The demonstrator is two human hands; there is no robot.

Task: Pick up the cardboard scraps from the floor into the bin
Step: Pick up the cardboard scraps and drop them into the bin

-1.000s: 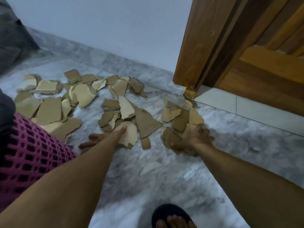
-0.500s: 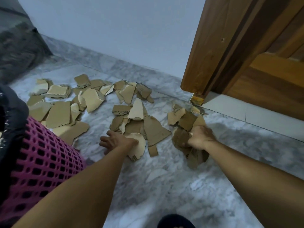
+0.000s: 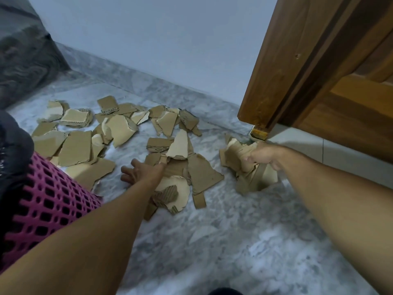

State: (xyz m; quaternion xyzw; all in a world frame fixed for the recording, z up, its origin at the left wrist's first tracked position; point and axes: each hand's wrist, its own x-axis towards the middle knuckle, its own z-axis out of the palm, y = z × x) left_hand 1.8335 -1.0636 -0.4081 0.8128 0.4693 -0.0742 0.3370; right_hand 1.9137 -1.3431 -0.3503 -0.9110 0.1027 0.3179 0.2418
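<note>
Several torn brown cardboard scraps (image 3: 80,145) lie spread over the grey marble floor. My right hand (image 3: 262,155) grips a bunch of scraps (image 3: 238,154) lifted just off the floor near the door corner. My left hand (image 3: 141,172) lies with spread fingers on the floor, its thumb side against the middle pile of scraps (image 3: 200,173). The pink lattice bin (image 3: 49,201) with a dark liner stands at my lower left, beside my left forearm.
A wooden door and frame (image 3: 319,81) stand at the right, a pale wall behind. A dark grey mass (image 3: 23,60) fills the far left corner. Bare marble floor (image 3: 234,241) stretches in front of me. A dark sandal tip (image 3: 225,291) shows at the bottom edge.
My right hand has closed round the right-hand scraps and raised them off the floor. My left hand slid forward and spread beside the middle pile.
</note>
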